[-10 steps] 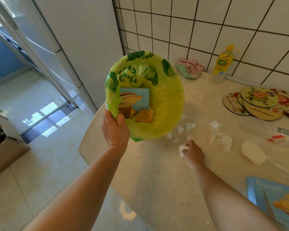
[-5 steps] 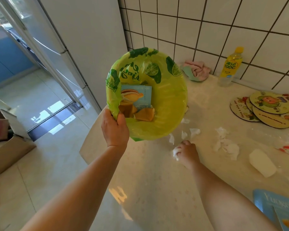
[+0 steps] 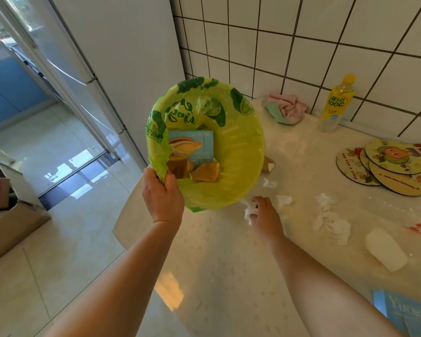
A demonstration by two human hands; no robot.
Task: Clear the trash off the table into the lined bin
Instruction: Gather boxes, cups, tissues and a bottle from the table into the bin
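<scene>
The right hand (image 3: 265, 212) has slid forward along the bench (image 3: 229, 276) since a second ago, its grip still pinching a white tissue scrap (image 3: 249, 210), now right under the bin's near rim. The left hand (image 3: 162, 195) keeps its grip clamped on the rim of the lined bin (image 3: 241, 154), held tilted above the bench edge. Inside the green liner lie a blue snack box (image 3: 199, 144) and orange wrappers (image 3: 204, 173). More tissue scraps (image 3: 331, 220) remain scattered on the bench near the right hand.
</scene>
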